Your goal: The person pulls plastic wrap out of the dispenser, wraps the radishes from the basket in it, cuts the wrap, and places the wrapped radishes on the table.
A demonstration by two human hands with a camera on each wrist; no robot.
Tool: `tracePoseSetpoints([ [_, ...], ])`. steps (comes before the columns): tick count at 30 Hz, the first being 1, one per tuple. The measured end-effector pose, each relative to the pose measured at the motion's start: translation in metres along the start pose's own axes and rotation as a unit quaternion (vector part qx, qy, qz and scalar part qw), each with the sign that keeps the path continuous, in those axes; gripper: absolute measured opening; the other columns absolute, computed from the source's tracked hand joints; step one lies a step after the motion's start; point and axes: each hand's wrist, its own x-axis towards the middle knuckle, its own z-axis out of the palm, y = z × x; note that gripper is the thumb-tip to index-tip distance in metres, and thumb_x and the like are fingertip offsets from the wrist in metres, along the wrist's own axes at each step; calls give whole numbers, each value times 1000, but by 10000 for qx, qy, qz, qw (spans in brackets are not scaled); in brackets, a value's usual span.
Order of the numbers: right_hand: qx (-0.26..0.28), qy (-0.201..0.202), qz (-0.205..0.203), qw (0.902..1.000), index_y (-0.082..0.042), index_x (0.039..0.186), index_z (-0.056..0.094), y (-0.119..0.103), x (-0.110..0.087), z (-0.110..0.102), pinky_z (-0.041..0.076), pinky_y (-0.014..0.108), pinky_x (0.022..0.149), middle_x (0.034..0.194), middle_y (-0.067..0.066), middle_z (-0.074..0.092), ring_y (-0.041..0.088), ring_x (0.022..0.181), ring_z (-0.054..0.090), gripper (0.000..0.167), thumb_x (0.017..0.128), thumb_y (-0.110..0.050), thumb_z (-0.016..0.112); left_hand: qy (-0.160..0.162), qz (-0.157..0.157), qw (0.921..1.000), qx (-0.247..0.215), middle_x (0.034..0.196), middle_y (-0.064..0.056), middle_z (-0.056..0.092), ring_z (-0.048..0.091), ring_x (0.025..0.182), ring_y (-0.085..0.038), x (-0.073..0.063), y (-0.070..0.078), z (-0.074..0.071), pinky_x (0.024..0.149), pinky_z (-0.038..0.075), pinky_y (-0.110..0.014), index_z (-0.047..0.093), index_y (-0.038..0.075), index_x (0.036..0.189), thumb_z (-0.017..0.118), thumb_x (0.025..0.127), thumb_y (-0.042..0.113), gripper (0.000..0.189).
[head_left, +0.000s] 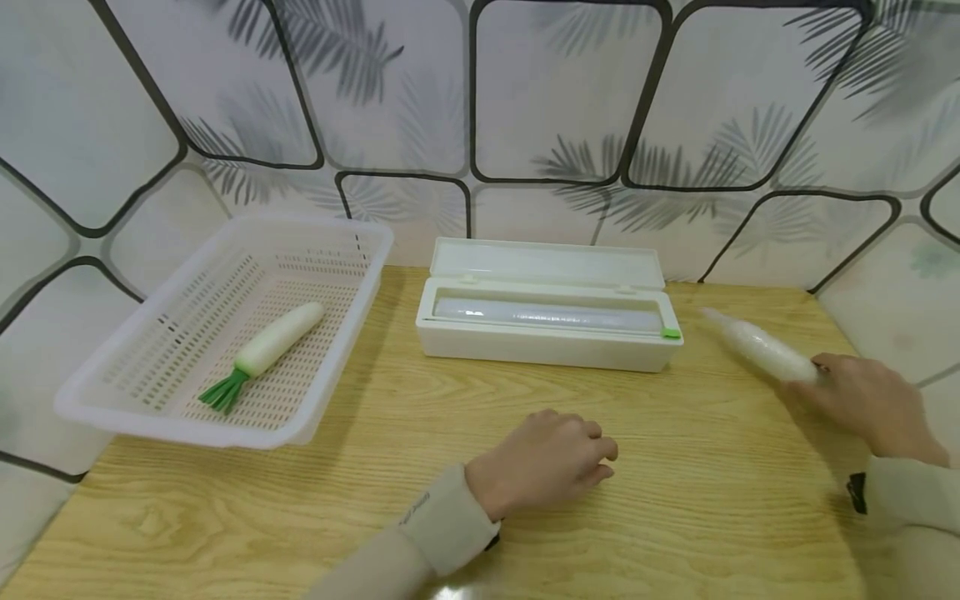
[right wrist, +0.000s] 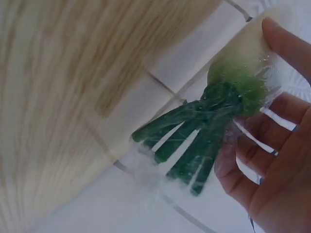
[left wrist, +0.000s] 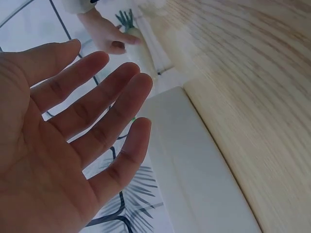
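Observation:
My right hand (head_left: 870, 400) grips a white radish (head_left: 765, 348) wrapped in clear plastic film, at the right side of the table. In the right wrist view, the film covers the radish's green stalks (right wrist: 194, 141), and the thumb and fingers hold its body. My left hand (head_left: 547, 458) is over the middle of the table, holding nothing. Its fingers (left wrist: 102, 131) are spread and slightly bent in the left wrist view. Behind it stands a white cling film box (head_left: 551, 346), lid raised, with a film roll (head_left: 547, 314) inside and a green piece at its right end.
A white perforated basket (head_left: 300, 429) stands at the left, with a second, unwrapped radish (head_left: 281, 337) lying in it. The wooden table (head_left: 360, 508) ends at a patterned wall (head_left: 570, 92) behind the box and basket.

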Motion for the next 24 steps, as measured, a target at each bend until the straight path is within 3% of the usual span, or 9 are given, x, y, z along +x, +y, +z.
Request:
tracePoseSetpoints([
  [2,97,-30,198,9998,21,112,57,-1,0,0,51,54,52,89,36,63,43,67,62,75,94,-51,66,-17,-55,10000,-61,101,8,73,66,84,-1,0,-3,1,74,50,-13,76,17,110,64,102,26,17],
  [8,319,-20,481,9983,12,79,56,-5,0,2,43,46,42,61,16,53,30,51,52,69,98,-54,60,-86,-221,9997,-108,101,8,72,65,84,0,-1,-8,4,75,50,-13,76,17,110,64,102,26,16],
  [20,490,-629,690,9944,-3,65,45,-8,-3,1,42,43,44,60,12,45,29,53,48,70,102,-62,42,-93,-429,9990,-126,97,8,72,63,79,1,-2,-12,6,70,49,-12,76,17,107,66,101,25,14],
  [22,465,-529,710,9950,-3,64,45,-10,-5,2,41,41,44,58,11,45,28,51,47,72,103,-63,39,-108,-437,9989,-130,97,8,72,64,79,1,-3,-13,6,71,49,-12,76,17,108,66,101,25,15],
  [24,386,-117,703,9967,8,70,51,-15,-6,2,44,45,45,61,21,50,33,52,52,75,104,-59,42,-95,-450,9988,-154,98,8,72,64,81,0,-4,-15,5,71,49,-12,76,17,109,65,102,25,16],
])
